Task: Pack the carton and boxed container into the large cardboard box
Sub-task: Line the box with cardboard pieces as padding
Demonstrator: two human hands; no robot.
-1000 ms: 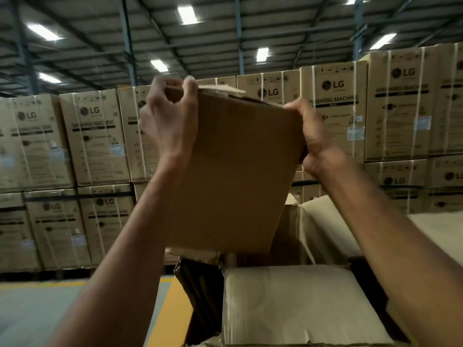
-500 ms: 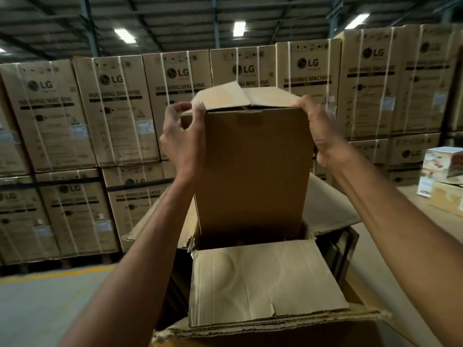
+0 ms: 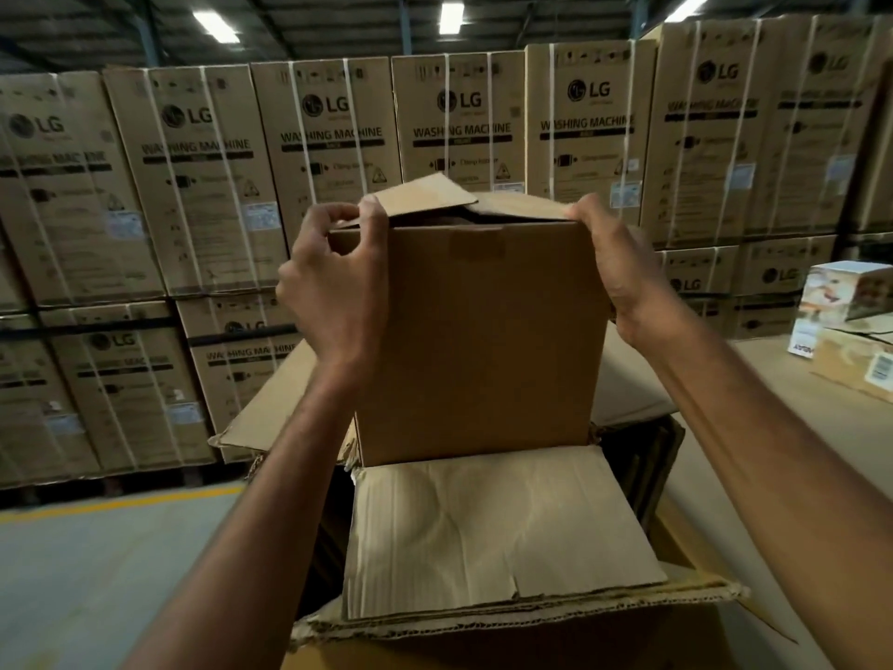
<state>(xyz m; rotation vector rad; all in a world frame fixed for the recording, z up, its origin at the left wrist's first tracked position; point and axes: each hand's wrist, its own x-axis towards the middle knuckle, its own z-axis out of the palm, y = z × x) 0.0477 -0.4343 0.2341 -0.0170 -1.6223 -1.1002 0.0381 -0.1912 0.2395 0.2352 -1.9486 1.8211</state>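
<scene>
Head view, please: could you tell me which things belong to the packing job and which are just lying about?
Job: carton, gripped at its top by left hand and right hand; large cardboard box, flaps open, below it; printed box at right, possibly the boxed container.
Lying about: stacked washing machine boxes; yellow floor line.

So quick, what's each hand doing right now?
Left hand: holding the carton by its top left corner.
Right hand: holding the carton by its top right corner.
</scene>
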